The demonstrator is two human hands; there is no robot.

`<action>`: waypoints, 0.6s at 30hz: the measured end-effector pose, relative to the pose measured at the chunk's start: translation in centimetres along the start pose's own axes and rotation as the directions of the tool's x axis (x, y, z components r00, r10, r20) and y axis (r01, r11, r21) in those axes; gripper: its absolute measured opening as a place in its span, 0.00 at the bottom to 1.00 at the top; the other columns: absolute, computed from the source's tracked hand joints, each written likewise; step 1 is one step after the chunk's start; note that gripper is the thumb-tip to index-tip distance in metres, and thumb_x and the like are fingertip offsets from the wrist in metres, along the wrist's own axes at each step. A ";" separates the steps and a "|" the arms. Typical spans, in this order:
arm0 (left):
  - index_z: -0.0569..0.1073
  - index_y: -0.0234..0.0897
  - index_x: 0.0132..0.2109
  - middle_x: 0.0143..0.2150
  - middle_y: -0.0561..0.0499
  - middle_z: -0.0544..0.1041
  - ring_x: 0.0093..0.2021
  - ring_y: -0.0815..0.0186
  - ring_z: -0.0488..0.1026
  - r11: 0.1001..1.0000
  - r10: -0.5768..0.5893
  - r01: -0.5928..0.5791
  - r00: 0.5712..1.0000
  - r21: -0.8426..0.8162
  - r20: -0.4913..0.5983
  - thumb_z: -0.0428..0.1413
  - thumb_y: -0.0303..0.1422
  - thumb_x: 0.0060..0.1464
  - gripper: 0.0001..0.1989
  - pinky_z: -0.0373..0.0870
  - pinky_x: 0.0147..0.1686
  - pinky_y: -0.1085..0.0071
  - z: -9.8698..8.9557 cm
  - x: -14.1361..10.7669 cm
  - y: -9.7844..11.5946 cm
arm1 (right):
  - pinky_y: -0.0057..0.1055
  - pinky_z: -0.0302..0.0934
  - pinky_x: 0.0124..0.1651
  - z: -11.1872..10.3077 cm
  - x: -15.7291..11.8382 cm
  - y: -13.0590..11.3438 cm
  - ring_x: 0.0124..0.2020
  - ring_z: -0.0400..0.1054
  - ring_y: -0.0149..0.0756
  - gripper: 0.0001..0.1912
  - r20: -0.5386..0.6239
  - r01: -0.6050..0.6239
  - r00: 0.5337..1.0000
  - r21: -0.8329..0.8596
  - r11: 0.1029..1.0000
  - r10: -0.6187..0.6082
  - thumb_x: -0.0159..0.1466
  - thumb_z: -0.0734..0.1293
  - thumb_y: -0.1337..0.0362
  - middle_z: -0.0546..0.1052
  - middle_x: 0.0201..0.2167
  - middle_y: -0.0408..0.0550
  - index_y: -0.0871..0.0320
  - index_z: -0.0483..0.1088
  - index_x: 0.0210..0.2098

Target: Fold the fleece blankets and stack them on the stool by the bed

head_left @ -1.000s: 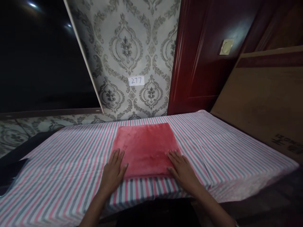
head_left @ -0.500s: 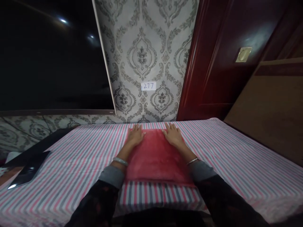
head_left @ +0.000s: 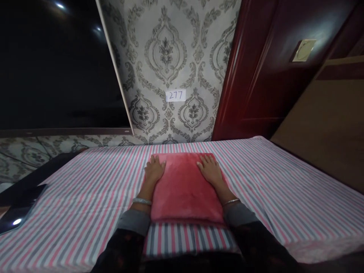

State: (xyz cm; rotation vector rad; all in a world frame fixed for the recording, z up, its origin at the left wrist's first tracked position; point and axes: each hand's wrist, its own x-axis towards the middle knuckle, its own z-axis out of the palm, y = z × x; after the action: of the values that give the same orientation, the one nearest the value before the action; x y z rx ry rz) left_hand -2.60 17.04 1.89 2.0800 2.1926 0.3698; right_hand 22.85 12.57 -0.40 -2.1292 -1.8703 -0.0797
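Note:
A red, plush-looking folded cloth (head_left: 182, 189) lies flat on the striped tablecloth (head_left: 99, 182), in front of me at the middle. My left hand (head_left: 154, 169) rests on its far left corner, palm down with the fingers spread. On the far right part of the cloth lies my right hand (head_left: 209, 169), also flat with spread fingers. Neither hand grips anything. Both wrists carry a bracelet, and both forearms run along the sides of the cloth.
A dark, shiny flat object (head_left: 22, 208) lies at the table's left edge. Behind the table stand a large black screen (head_left: 57, 72), a patterned wall with a paper marked 277 (head_left: 175, 95), and a dark red panel (head_left: 256, 76). A brown board (head_left: 327, 121) borders the right side.
Both hands have come slightly nearer to me, off the far edge of the red cloth, and the left has moved outward. The camera view has shifted a little.

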 end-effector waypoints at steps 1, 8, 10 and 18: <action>0.55 0.34 0.71 0.75 0.37 0.47 0.66 0.41 0.60 1.000 -0.007 0.007 1.000 0.001 0.001 0.37 0.48 0.65 0.34 0.63 0.58 0.46 -0.1 -0.1 0.0 | 0.48 0.45 0.67 0.0 -0.1 0.0 0.70 0.47 0.50 0.28 -0.001 -0.002 1.000 0.003 1.000 0.002 0.74 0.54 0.55 0.57 0.70 0.57 0.62 0.58 0.68; 0.52 0.31 0.71 0.73 0.29 0.50 0.66 0.43 0.61 0.999 -0.027 0.026 1.000 0.032 0.017 0.38 0.46 0.66 0.33 0.61 0.59 0.50 -0.8 -0.7 -0.5 | 0.46 0.47 0.67 -0.4 -0.2 -0.2 0.70 0.47 0.49 0.28 -0.029 -0.028 0.999 0.024 0.999 0.029 0.74 0.53 0.55 0.58 0.69 0.55 0.62 0.60 0.67; 0.52 0.31 0.71 0.71 0.29 0.53 0.66 0.44 0.61 0.999 -0.025 0.024 0.999 0.034 0.030 0.38 0.45 0.66 0.33 0.62 0.58 0.51 -1.0 -1.0 -1.0 | 0.47 0.49 0.65 -0.6 -0.2 -0.2 0.70 0.47 0.50 0.28 -0.030 -0.067 0.997 0.039 0.997 0.068 0.73 0.53 0.54 0.57 0.70 0.56 0.60 0.60 0.67; 0.56 0.31 0.70 0.60 0.31 0.71 0.61 0.46 0.67 0.998 -0.007 0.008 1.000 0.064 -0.017 0.39 0.42 0.66 0.30 0.65 0.54 0.47 -1.5 -4.4 -2.8 | 0.49 0.56 0.61 -1.6 -1.6 1.4 0.64 0.61 0.55 0.34 0.148 -0.306 0.951 0.320 0.897 0.272 0.72 0.55 0.51 0.51 0.71 0.64 0.58 0.48 0.72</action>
State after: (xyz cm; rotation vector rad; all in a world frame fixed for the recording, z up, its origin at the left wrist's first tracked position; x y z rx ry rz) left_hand -5.38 12.41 2.25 2.1078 2.2499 0.3218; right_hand 24.25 10.49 0.47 -2.1637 -1.4614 0.3953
